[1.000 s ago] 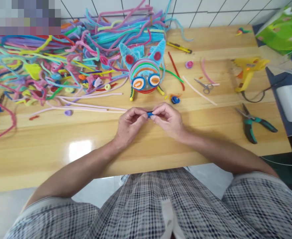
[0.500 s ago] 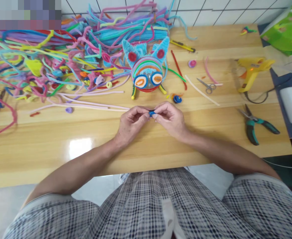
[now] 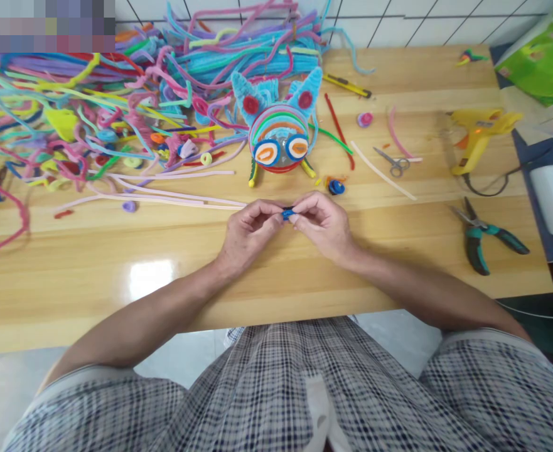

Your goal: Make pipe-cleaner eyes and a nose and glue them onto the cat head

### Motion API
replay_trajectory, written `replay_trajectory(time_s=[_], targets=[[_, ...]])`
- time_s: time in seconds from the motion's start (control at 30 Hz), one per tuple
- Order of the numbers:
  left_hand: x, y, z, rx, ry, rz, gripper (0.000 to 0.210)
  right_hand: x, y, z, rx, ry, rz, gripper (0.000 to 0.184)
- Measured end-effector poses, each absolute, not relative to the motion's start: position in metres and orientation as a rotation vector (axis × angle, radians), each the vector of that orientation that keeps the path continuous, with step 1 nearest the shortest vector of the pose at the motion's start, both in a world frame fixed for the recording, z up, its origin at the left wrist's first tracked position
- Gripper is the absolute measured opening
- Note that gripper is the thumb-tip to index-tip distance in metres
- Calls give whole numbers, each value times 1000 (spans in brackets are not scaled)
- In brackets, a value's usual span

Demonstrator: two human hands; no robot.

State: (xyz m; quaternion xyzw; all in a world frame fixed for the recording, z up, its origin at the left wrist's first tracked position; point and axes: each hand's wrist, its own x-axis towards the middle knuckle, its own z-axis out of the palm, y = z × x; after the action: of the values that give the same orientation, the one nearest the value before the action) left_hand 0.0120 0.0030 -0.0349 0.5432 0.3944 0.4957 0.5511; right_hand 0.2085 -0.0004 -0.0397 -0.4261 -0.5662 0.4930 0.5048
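Between my fingertips is a small piece of blue pipe cleaner [image 3: 288, 215], mostly covered, so its full shape cannot be made out. My left hand [image 3: 253, 233] pinches its left end and my right hand [image 3: 322, 227] its right end, both just above the wooden table. Beyond them stands a pipe-cleaner animal figure [image 3: 282, 135] with pointed light-blue ears, striped head and orange-and-white eyes ringed in blue. A blue coil [image 3: 336, 186] with orange bits lies past my right hand. Long pale-pink pipe cleaners [image 3: 177, 199] stretch out left of my left hand.
A tangled heap of coloured pipe cleaners [image 3: 116, 119] covers the back left. To the right lie small scissors [image 3: 395, 164], pliers [image 3: 481, 229] with spread handles and a yellow glue gun [image 3: 476, 135] with its cord. A yellow utility knife [image 3: 346, 86] rests behind the figure.
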Motion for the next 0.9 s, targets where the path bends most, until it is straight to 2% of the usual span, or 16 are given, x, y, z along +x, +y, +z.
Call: replay_trajectory(time_s=[0.63,0.77,0.9], targets=[[11,4,-36,1352,907,1183,19,210,-1,-42,-974,-1440,1084,8],[12,4,-36,1329,906,1181,15,209,-1,-42,-985,-1393,1147,13],[12,3,-35,1315,927,1162,21,209,-1,-42,-1032,-1363,1196,18]])
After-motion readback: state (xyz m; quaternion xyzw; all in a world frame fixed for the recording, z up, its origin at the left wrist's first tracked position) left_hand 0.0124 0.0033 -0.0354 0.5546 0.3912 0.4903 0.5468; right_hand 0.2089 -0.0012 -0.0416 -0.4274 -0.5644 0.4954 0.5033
